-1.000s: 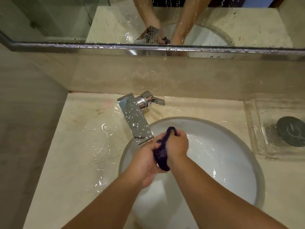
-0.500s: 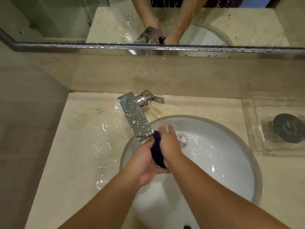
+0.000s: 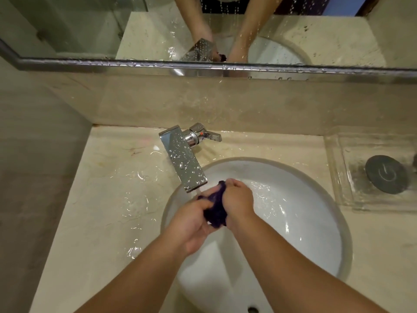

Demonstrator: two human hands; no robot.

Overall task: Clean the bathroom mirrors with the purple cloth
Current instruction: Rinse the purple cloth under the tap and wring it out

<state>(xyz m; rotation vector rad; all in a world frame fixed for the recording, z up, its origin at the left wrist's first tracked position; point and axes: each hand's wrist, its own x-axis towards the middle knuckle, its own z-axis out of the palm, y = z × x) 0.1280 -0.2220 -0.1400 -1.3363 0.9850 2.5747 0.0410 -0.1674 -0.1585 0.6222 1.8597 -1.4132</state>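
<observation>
1. Setting: bathroom vanity area. Cannot tell whether it is in a home or a hotel.
2. Round white washbasin (image 3: 304, 222) is sunk into a beige stone countertop (image 3: 101, 199) that has water pooled on it.
3. Chrome single-lever faucet (image 3: 182, 159) stands at the basin's rear left.
4. Metal-edged wall mirror (image 3: 90, 26) hangs above the backsplash, streaked with drops.
5. Clear glass tray (image 3: 338, 177) sits right of the basin and holds a dark grey disc (image 3: 386, 173).

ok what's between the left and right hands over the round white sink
A bunched dark purple cloth, gripped by both the left hand and the right hand above the white sink. The head view shows it.
</observation>
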